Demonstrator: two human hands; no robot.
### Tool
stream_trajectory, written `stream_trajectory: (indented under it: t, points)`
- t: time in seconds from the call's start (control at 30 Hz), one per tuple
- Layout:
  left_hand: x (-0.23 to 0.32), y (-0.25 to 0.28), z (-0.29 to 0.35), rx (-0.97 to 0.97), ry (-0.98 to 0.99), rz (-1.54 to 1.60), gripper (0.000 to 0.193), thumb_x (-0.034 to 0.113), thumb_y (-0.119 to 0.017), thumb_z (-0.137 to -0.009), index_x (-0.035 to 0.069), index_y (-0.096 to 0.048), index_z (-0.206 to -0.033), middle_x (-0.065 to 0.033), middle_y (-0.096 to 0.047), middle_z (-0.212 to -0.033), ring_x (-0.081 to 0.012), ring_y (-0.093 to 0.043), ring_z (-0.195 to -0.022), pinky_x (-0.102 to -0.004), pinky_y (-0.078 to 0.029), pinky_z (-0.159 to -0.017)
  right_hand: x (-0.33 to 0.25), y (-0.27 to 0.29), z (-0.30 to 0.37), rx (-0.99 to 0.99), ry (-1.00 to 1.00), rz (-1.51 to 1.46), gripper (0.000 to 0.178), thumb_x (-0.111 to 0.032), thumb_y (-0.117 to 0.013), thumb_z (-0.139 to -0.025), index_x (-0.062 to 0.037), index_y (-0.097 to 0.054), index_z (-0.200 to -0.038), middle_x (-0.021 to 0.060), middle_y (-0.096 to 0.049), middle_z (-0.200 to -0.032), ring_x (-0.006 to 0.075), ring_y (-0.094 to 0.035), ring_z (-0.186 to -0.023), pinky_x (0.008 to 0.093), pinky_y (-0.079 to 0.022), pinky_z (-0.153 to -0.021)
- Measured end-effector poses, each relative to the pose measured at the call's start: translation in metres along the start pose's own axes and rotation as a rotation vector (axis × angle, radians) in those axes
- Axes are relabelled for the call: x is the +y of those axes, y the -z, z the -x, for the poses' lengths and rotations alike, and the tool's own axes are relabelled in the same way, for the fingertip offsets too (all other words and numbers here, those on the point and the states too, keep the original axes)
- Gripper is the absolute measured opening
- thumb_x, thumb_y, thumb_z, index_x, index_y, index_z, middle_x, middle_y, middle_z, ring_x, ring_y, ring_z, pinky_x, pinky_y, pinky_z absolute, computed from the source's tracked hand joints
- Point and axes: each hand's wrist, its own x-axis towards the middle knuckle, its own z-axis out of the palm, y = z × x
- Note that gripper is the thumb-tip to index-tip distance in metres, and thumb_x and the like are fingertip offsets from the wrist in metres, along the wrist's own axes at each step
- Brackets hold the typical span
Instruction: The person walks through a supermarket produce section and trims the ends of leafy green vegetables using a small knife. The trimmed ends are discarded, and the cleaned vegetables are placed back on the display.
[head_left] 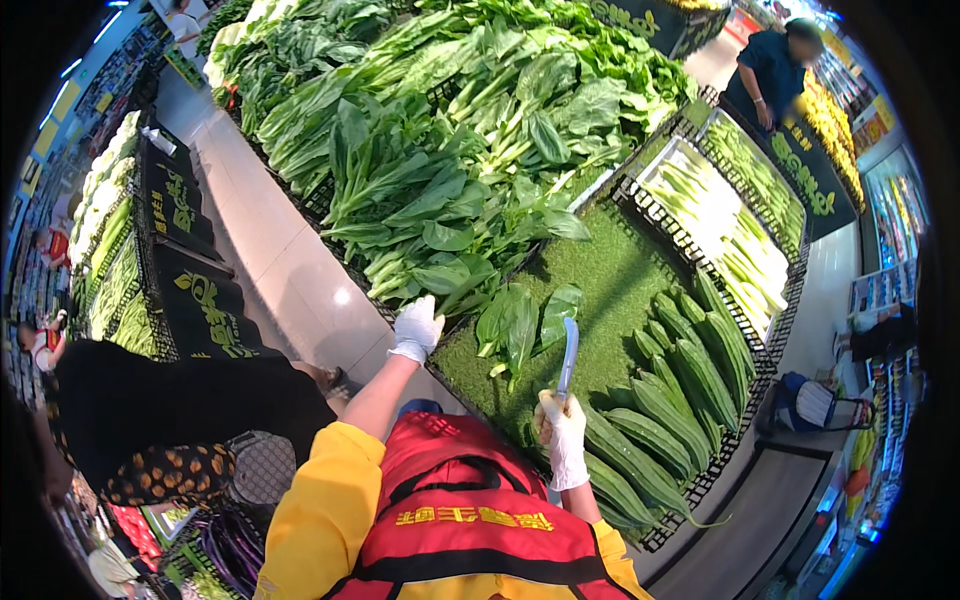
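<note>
My right hand (562, 430), in a white glove, is wrapped round the handle of a knife (570, 352). Its slim blue-grey blade points up and away over green artificial turf (600, 262). Also gloved, my left hand (417, 326) rests by the stem ends of a big pile of leafy greens (410, 200), fingers reaching forward and partly bent. I see nothing held in it. Between my hands, a few loose leaves (517, 325) lie on the turf. Ridged green gourds (668, 400) are lined up right beside my right hand.
White crates of pale green stalks (715, 225) stand beyond the gourds. At far right a person (778, 70) leans by a yellow produce display. Another person in black (190, 410) is close on my left. A tiled aisle (250, 190) runs along the greens, with another vegetable stand (115, 250) across it.
</note>
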Motion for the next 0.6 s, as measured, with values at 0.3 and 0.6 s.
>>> stream_trajectory:
  t: [0.3,0.6]
  points:
    - [-0.019,0.103,-0.081,-0.502,0.551,1.438,0.020,0.010,-0.062,-0.087,0.001,-0.059,-0.105,-0.0091,-0.066,-0.089,-0.0287,-0.069,-0.077,-0.0364,-0.056,-0.064,-0.016,-0.063,-0.028,-0.007,0.114,-0.048,0.020,-0.012,-0.068,-0.085,-0.0041,-0.059,-0.101,-0.0029,-0.054,-0.065,0.0040,-0.044,-0.047,0.0193,-0.033,-0.042]
    - [0.047,0.104,-0.095,-0.735,0.399,1.361,0.020,0.013,-0.066,-0.085,0.003,-0.064,-0.102,-0.0038,-0.067,-0.094,-0.0126,-0.063,-0.079,-0.0268,-0.050,-0.072,-0.049,-0.176,-0.060,-0.036,0.003,-0.392,0.026,-0.014,-0.062,-0.090,-0.0057,-0.054,-0.113,0.0071,-0.067,-0.082,0.0022,-0.042,-0.046,0.0161,-0.027,-0.037]
